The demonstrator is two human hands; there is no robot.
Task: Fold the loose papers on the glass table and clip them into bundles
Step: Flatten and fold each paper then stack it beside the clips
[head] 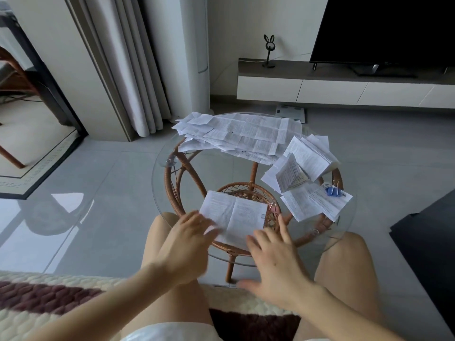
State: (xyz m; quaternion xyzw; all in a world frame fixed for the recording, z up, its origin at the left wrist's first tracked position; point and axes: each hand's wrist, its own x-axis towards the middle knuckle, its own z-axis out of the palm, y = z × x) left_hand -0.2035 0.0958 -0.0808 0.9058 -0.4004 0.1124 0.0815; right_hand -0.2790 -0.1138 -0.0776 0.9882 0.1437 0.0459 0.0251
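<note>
As it lies now, sheet in hand: an open printed sheet (236,217) with a centre crease, flat on the glass at the near rim, just beyond the knees.
Left hand (187,244): fingers straight and a little apart, tips on the sheet's near left corner; somewhat blurred.
Right hand (275,257): fingers spread and flat over the near right edge, gripping nothing.
Handling: likely feather-light, limp and quick to skate on glass. It should fold readily along the existing crease but would tear or crumple if dragged.
Where to hold: probably pin one half with a flat palm and lift the other by its outer edge or corner.
Loose papers (241,134): an overlapping heap along the far side, some hanging past the rim.
Folded stack (310,156): at the right, untidy, one leaf standing half open.
Blue clip (333,191): lying on papers by the right rim.
Pinkish clip (273,206): just beside the sheet's right edge, too small to be sure of.
Glass table (211,168): round and clear on a rattan frame (179,173); probably slick.
Room: glossy grey floor tiles (98,180), curtain (133,70) at far left, low bench (320,87) with a dark screen (384,28).
</note>
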